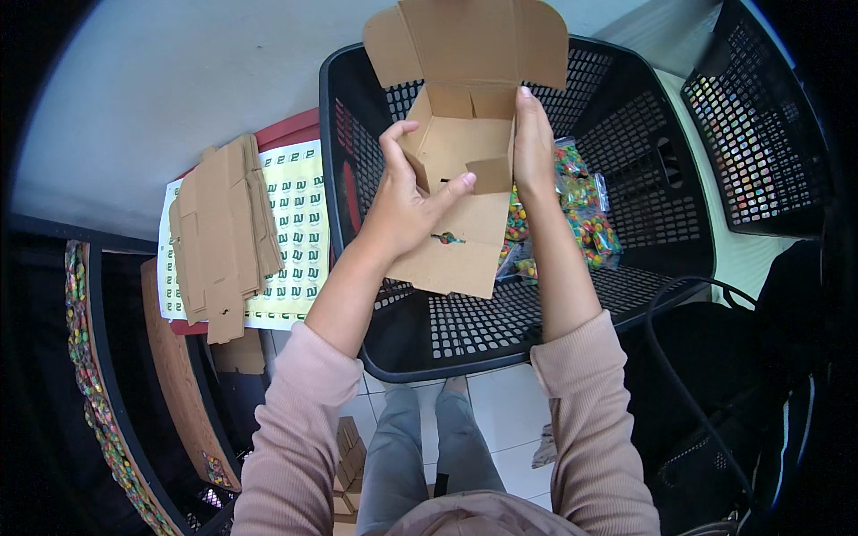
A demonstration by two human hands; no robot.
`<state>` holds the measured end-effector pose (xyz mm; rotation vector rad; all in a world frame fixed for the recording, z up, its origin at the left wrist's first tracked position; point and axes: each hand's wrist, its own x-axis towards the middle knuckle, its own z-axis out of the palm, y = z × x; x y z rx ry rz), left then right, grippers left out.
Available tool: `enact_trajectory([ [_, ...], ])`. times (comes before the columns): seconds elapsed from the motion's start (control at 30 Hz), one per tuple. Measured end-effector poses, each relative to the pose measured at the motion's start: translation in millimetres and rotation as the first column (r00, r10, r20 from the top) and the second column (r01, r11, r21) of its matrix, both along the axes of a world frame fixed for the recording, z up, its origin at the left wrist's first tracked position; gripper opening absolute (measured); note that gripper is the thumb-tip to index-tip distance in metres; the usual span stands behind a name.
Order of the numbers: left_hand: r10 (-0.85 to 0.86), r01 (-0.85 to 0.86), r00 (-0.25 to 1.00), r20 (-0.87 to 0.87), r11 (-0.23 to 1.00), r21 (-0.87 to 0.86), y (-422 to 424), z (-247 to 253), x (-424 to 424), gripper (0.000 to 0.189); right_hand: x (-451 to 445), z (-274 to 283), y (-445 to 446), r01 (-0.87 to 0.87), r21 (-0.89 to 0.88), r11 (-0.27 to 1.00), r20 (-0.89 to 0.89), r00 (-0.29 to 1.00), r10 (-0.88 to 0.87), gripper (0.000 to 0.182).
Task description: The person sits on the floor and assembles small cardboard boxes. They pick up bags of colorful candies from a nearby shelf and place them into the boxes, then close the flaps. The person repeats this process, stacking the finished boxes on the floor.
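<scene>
Both my hands hold a partly folded brown cardboard box (469,144) over a black plastic basket (482,328). My left hand (412,194) grips its left wall, the thumb reaching inside near a folded flap. My right hand (534,144) lies along the right wall, fingertips at the upper corner. The wide lid (469,40) stands open at the far end, with a rounded flap on each side. A slotted front panel (449,264) hangs outward toward me. Inside the basket, clear bags of colourful ring-shaped pieces (590,231) lie under and right of the box.
To the left, flattened cardboard boxes (221,234) lie on printed sticker sheets (295,228). A shelf rack (181,375) with colourful packs stands at far left. Another black basket (764,127) is at upper right. A black cable (677,375) curves at right. Folded boxes (350,462) sit by my legs.
</scene>
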<state>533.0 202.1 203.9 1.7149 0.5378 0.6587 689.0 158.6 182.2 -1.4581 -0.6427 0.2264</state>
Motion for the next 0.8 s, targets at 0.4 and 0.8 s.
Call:
enact_trajectory([
  [0.4, -0.166, 0.281, 0.905, 0.391, 0.925, -0.256, -5, 59, -35, 0.055, -26, 82, -59, -0.456, -0.074, 0.887, 0.153, 0.874, 0.462, 0.117],
  [0.8, -0.234, 0.256, 0.922, 0.309, 0.966, -0.03, -33, 135, -134, 0.061, -123, 148, -98, -0.576, 0.146, 0.804, -0.047, 0.808, 0.587, 0.114],
])
